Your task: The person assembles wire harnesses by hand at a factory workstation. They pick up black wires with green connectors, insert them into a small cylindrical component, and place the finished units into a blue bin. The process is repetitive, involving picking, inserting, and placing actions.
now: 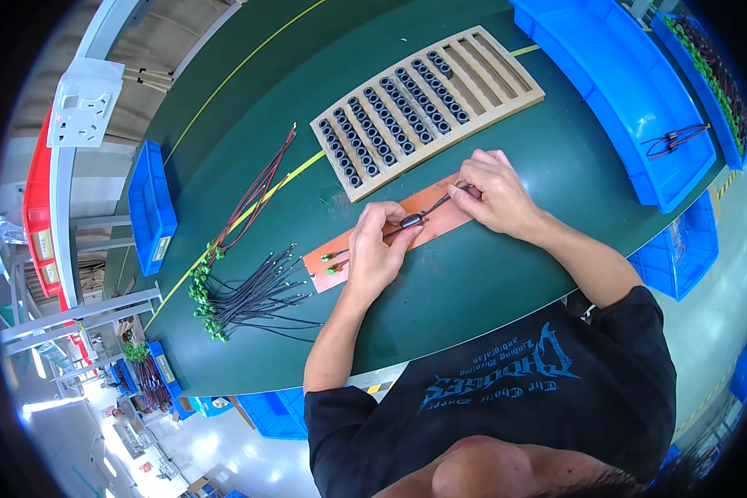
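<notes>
Between my two hands a thin dark cable runs over an orange, copper-coloured board [441, 217] on the green table. A small black cylindrical core [411, 221] sits around the cable near the board's middle. My left hand [375, 253] is closed, its thumb and fingers pinching the cable beside the core. Out past its far side, two green connectors [334, 269] lie on the board's left end. My right hand [500, 197] pinches the cable's other end near the board's right end; the fingertips partly hide that end.
Beyond the board lies a wooden rack [515, 105] with rows of black cylinders. Black cables [257, 290] with green connectors and red-brown cables [256, 197] lie at left. A large blue bin [639, 91] at right holds a cable piece [676, 139]. A smaller blue bin [151, 207] stands far left.
</notes>
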{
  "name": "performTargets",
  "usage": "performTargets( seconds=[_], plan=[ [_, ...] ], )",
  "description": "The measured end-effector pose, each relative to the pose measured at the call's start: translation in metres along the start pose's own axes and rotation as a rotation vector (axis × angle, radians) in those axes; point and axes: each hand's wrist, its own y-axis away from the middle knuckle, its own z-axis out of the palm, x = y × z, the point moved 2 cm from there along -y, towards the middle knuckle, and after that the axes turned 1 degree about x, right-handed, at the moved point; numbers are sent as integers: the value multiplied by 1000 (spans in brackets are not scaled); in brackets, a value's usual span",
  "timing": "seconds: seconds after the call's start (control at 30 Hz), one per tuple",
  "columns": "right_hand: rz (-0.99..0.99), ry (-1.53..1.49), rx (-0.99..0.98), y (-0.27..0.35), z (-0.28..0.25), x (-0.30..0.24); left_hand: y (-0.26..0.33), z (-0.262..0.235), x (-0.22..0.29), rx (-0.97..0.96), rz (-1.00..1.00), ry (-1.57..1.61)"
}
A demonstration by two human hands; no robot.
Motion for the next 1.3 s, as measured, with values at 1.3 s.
performTargets(
  seconds=[1.3],
  plan=[
    [-75, -81, 71, -3, -6, 3, -117, 18, 31, -947, -49, -70]
  ],
)
